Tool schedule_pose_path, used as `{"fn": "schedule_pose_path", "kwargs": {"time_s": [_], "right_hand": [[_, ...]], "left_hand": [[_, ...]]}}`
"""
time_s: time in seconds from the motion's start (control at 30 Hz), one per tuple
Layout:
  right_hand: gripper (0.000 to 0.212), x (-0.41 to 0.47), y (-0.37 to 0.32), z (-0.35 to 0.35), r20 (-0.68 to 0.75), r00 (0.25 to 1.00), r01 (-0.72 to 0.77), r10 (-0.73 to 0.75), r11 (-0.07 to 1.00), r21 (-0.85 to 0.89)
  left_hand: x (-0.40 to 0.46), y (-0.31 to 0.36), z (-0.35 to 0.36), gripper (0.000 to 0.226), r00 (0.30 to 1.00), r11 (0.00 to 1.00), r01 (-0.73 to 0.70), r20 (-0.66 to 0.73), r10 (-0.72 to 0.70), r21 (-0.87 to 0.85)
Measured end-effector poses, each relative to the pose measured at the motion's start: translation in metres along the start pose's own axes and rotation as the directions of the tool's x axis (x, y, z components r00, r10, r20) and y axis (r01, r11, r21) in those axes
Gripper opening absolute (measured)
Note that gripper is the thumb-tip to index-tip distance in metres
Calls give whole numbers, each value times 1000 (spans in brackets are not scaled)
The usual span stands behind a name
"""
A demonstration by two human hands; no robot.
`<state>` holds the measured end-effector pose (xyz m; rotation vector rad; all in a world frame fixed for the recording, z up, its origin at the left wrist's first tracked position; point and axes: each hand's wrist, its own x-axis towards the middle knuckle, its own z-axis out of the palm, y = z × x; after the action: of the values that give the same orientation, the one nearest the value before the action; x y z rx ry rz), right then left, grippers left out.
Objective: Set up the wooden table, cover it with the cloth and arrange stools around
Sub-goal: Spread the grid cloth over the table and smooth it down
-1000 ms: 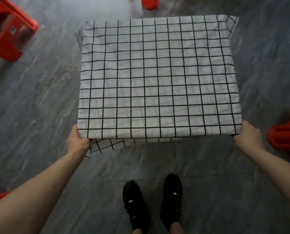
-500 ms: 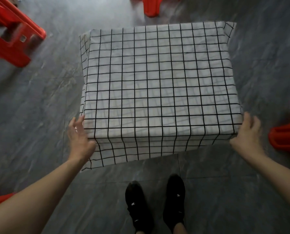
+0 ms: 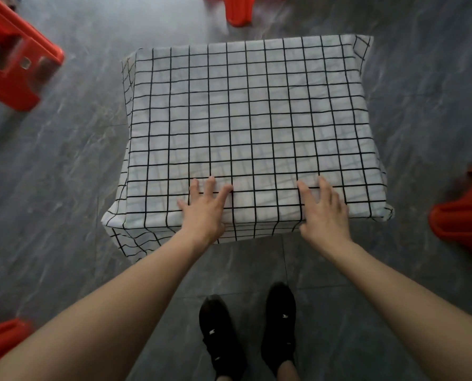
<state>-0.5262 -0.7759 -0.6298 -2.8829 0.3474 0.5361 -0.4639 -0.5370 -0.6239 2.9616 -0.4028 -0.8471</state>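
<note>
- The fingers [image 3: 210,185] of the left hand [image 3: 203,213] are straight and spread, lying flat on the checked cloth [image 3: 251,119] near the table's front edge; they curl around nothing.
- The fingers [image 3: 324,188] of the right hand [image 3: 325,213] are likewise straight and spread, pressed flat on the cloth just inside the front edge, with nothing gripped.
- A second ago each hand held a front corner of the cloth, which was stretched flat with only a short flap below the front edge. Half a second ago the hands had let go and hovered open beside those corners.
- Both hands have since moved inward, toward the middle of the front edge, and come down onto the cloth.
- The cloth now hangs further over the front and left sides, and its front left corner droops toward the grey tiled floor [image 3: 64,188].
- The table itself is fully hidden under the white, black-gridded cloth; only its box-like outline shows, and no wood is visible.
- Faint crossing lines show through the cloth near the hands; whether they are a folded layer or something below cannot be told.
- A red plastic stool [image 3: 15,61] stands at upper left, cut off by the frame edge, well apart from the table.
- A second red stool [image 3: 239,9] at the top edge shows only a leg or two.
- A third red stool [image 3: 465,218] at the right edge is blurred and partly cut off.
- A red shape [image 3: 1,342] at lower left is mostly behind the left forearm.
- Two black shoes [image 3: 248,331] stand on the floor in front of the table.
</note>
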Motion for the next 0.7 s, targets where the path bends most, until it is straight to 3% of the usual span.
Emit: {"fn": "schedule_pose_path", "kwargs": {"time_s": [0.2, 0.3, 0.4, 0.47, 0.5, 0.57, 0.63, 0.7], "right_hand": [[94, -4, 70, -7, -38, 999, -7, 3, 993, -114], [86, -2, 118, -9, -72, 971, -225, 226, 974, 16], [65, 4, 159, -17, 56, 793, -593, 606, 749, 295], [58, 6, 172, -23, 104, 710, -682, 696, 643, 349], [56, 7, 169, -25, 73, 720, -665, 690, 655, 359], [56, 9, 148, -29, -77, 822, -501, 564, 782, 371], [55, 12, 111, -29, -256, 921, -200, 294, 920, 338], [51, 12, 61, -25, -296, 955, 75, 9, 960, 271]], "left_hand": [[1, 1, 0, 82, 1000, 1000, -4, 6, 3, 30], [2, -1, -1, 80, 1000, 999, -15, -9, 15, 33], [2, -2, -2, 77, 1000, 999, -14, 6, 14, 51], [3, -1, -1, 75, 1000, 998, -12, 7, 11, 68], [4, 0, 0, 75, 1000, 997, -11, 10, 10, 77], [5, 2, 1, 75, 1000, 996, -8, 29, 5, 88], [6, 3, 0, 76, 999, 995, -4, 47, -1, 104], [6, 4, -1, 76, 999, 994, -5, 53, -1, 112]]}}
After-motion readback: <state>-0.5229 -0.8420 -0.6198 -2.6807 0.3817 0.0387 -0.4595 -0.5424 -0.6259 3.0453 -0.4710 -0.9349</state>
